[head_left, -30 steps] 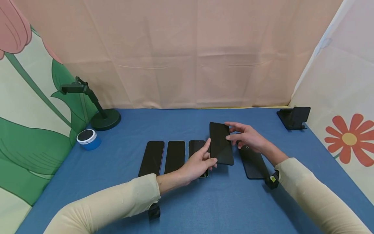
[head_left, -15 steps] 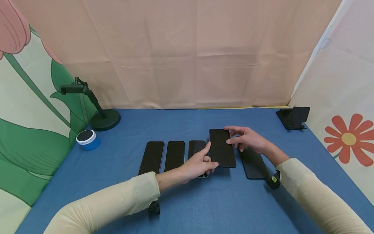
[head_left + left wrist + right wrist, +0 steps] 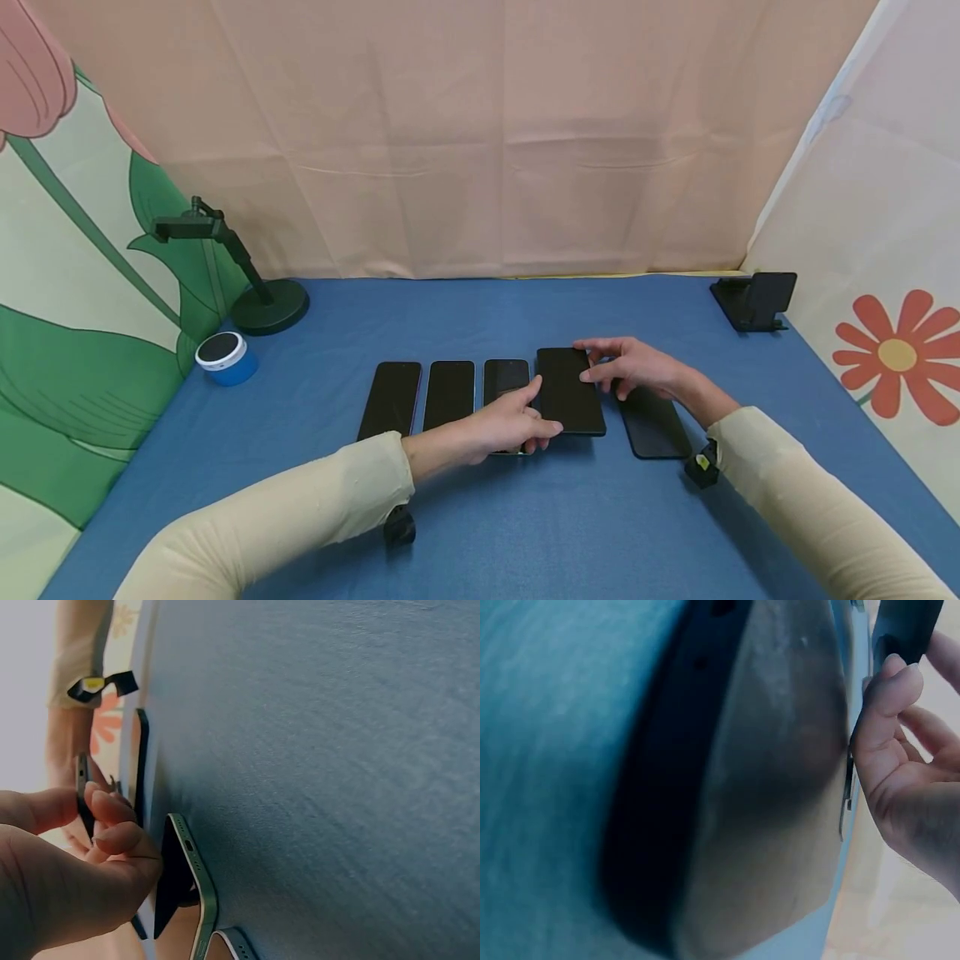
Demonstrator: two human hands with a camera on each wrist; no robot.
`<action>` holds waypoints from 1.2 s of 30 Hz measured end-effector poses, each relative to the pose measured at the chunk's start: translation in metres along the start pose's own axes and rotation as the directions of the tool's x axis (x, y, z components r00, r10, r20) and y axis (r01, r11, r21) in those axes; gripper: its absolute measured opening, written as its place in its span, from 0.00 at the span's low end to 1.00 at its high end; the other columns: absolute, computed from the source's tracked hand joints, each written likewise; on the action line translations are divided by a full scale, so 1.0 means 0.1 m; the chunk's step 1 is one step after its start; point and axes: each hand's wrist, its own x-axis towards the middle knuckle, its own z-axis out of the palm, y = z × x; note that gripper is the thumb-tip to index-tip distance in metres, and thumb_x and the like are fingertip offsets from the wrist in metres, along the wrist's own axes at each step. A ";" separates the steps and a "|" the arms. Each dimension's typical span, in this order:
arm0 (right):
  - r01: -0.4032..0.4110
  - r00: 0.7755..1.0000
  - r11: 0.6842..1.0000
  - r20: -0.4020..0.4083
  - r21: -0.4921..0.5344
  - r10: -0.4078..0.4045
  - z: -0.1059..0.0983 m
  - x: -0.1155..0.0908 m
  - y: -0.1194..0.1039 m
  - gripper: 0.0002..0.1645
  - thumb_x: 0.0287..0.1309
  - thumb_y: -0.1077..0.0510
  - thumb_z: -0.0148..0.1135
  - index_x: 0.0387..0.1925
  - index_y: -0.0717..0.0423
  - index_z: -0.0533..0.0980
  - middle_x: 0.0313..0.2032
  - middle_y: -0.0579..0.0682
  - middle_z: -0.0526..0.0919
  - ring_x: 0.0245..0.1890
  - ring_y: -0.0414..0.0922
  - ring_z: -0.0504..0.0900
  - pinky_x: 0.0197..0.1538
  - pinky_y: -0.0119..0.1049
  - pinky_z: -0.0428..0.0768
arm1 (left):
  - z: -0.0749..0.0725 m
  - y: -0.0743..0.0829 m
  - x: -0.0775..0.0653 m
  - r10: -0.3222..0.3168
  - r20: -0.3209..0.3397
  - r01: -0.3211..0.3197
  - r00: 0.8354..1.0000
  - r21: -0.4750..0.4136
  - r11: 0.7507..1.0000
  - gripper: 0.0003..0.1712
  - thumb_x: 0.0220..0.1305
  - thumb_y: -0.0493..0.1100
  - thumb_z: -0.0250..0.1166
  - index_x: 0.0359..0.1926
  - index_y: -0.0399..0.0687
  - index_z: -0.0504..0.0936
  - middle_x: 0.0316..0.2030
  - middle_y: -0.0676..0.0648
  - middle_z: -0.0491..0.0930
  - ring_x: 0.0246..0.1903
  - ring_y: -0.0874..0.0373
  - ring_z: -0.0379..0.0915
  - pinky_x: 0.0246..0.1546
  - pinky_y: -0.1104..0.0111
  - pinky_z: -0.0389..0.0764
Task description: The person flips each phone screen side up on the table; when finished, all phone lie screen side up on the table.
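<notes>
A black smartphone (image 3: 572, 396) is held slightly above the blue table by both hands. My left hand (image 3: 508, 425) pinches its left side near the lower corner, thumb on top. My right hand (image 3: 633, 367) grips its upper right edge, with fingers on both faces in the right wrist view. To the left lie three dark-screened phones: a far one (image 3: 390, 400), a middle one (image 3: 450, 393) and a near one (image 3: 504, 377), partly hidden by my left hand. Under my right forearm rests another dark phone (image 3: 656, 427), partly covered. The left wrist view shows the held phone (image 3: 84, 796) edge-on.
A black stand with a round base (image 3: 270, 307) is at the back left, beside a blue and white round container (image 3: 227, 358). A small black folding stand (image 3: 756, 302) sits at the back right. Cloth walls border the table's back and sides.
Both hands have brought the held phone lower and nearer the person, closer to the table and level with the row of phones. The other phones have stayed put.
</notes>
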 end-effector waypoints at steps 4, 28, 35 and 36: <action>-0.021 1.000 0.999 0.013 -0.031 0.022 0.01 0.02 0.00 0.44 0.62 0.49 0.69 0.75 0.51 0.62 0.46 0.54 0.73 0.31 0.46 0.77 0.27 0.37 0.76 | 0.00 0.02 0.02 -0.035 0.013 0.035 0.999 0.057 0.998 0.53 0.71 0.49 0.63 0.81 0.47 0.36 0.24 0.50 0.76 0.22 0.59 0.64 0.26 0.70 0.62; -0.064 0.997 0.985 0.021 -0.161 0.068 0.07 0.07 -0.11 0.42 0.63 0.53 0.67 0.75 0.52 0.61 0.37 0.52 0.78 0.22 0.43 0.71 0.23 0.35 0.73 | 0.02 0.03 0.06 -0.058 0.021 0.052 0.998 0.205 0.977 0.54 0.71 0.47 0.63 0.80 0.44 0.34 0.26 0.48 0.80 0.24 0.58 0.67 0.38 0.67 0.70; -0.046 0.998 0.982 0.031 -0.185 0.053 0.06 0.07 -0.09 0.42 0.63 0.54 0.67 0.75 0.54 0.61 0.34 0.51 0.77 0.21 0.42 0.71 0.22 0.36 0.72 | 0.00 0.06 0.06 -0.091 0.054 0.073 0.994 0.268 0.961 0.54 0.71 0.51 0.63 0.80 0.43 0.34 0.33 0.47 0.87 0.28 0.56 0.73 0.39 0.65 0.71; -0.041 0.998 0.981 0.031 -0.192 0.047 0.05 0.07 -0.09 0.42 0.64 0.54 0.67 0.75 0.55 0.61 0.33 0.52 0.77 0.21 0.42 0.71 0.22 0.36 0.72 | 0.00 0.07 0.06 -0.097 0.060 0.077 0.993 0.274 0.959 0.54 0.71 0.51 0.62 0.80 0.43 0.34 0.33 0.47 0.87 0.28 0.57 0.73 0.36 0.66 0.70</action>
